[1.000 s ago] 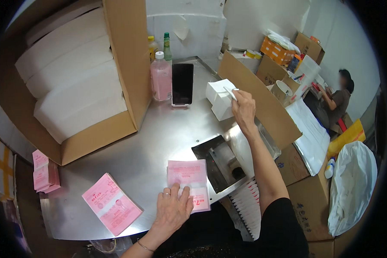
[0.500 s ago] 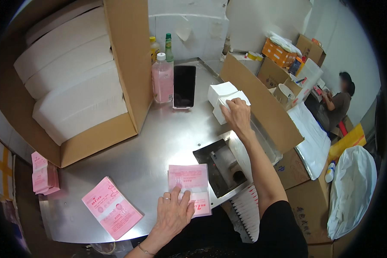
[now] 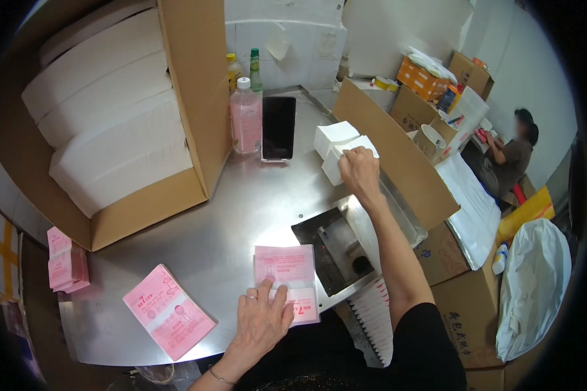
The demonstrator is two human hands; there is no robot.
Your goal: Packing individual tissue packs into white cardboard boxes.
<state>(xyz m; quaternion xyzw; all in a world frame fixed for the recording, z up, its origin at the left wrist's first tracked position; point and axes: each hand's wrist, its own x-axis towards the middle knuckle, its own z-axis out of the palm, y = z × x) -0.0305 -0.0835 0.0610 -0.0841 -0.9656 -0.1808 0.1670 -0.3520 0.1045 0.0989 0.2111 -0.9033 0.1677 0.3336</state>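
My left hand (image 3: 261, 322) lies on a pink printed plastic sleeve (image 3: 284, 259) at the table's near edge, fingers spread and pressing it flat. My right hand (image 3: 360, 171) reaches across to two blocks of folded white paper tissues near the far right of the table. Its fingers are bent and pinched at the top of the nearer tissue block (image 3: 332, 171); the fingertips are partly hidden. The other tissue block (image 3: 332, 134) stands against it on the far side. Left of my left hand lies a stack of pink sleeves (image 3: 169, 311).
A big carton (image 3: 137, 225) of white tissue stands at left, beside another pink stack (image 3: 67, 260). A phone on a stand (image 3: 278, 129) and a pink bottle (image 3: 245, 120) are behind. Right are a dark machine opening (image 3: 329, 251), a cardboard wall (image 3: 398, 163) and a seated person (image 3: 518, 153).
Both hands keep almost the same places. The whole view has shifted very slightly.
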